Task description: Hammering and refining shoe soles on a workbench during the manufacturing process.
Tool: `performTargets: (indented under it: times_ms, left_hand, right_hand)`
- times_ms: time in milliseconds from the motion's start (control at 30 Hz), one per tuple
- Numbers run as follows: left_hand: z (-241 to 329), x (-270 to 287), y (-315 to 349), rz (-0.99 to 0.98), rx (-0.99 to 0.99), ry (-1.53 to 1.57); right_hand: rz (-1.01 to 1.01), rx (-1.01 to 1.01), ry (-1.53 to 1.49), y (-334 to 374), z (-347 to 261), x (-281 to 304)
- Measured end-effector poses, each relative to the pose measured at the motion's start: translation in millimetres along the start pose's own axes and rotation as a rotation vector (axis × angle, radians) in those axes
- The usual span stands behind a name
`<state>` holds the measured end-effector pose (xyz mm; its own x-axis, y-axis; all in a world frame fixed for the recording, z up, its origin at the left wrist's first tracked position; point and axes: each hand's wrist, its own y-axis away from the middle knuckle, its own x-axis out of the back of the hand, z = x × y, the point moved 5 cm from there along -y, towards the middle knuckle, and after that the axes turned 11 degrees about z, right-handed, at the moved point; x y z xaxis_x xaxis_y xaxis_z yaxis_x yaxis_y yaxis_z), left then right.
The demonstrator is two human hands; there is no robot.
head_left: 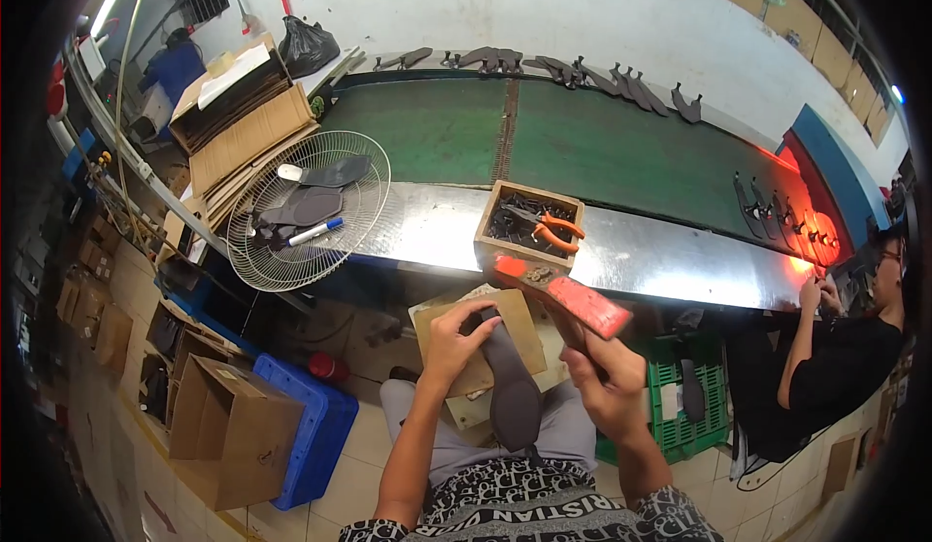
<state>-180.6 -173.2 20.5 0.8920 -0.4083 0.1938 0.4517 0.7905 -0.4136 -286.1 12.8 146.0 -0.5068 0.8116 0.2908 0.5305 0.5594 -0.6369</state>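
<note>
Red-headed hammer [582,307] is right up close in the head view, handle wrapped in the right hand [614,387]. Left hand [454,348] has thumb and fingers closed around the narrow end of a dark sole [515,391], wide end pointing down toward the grey trousers [567,418]. Beyond that, a wooden box [544,193] of black bits [509,220] has orange-handled pliers [556,233] on top, with a wire basket [375,181] of more dark pieces [306,207] off left.

Pale capital letters [500,520] cross the wearer's patterned shirt [515,481].
</note>
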Motion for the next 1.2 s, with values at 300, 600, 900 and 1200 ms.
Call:
performTargets:
  times_ms: [300,600,900,1200]
  left_hand:
    - [-6.1,-0.5,4.2,0.018,-0.038,-0.048]
    - [-7.5,-1.9,3.7,0.015,0.024,-0.051]
    - [-11.9,-1.0,7.2,-0.076,-0.043,-0.101]
    - [-15.1,-2.3,16.1,-0.251,-0.048,-0.561]
  right_hand:
    - [0.105,-0.428,-0.261,60.5,88.9,-57.4]
    - [0.135,-0.454,-0.304,70.7,102.5,-72.7]
    - [0.111,-0.359,-0.165,66.6,81.7,-49.4]
    - [-0.098,-0.041,0.36,43.9,2.0,24.6]
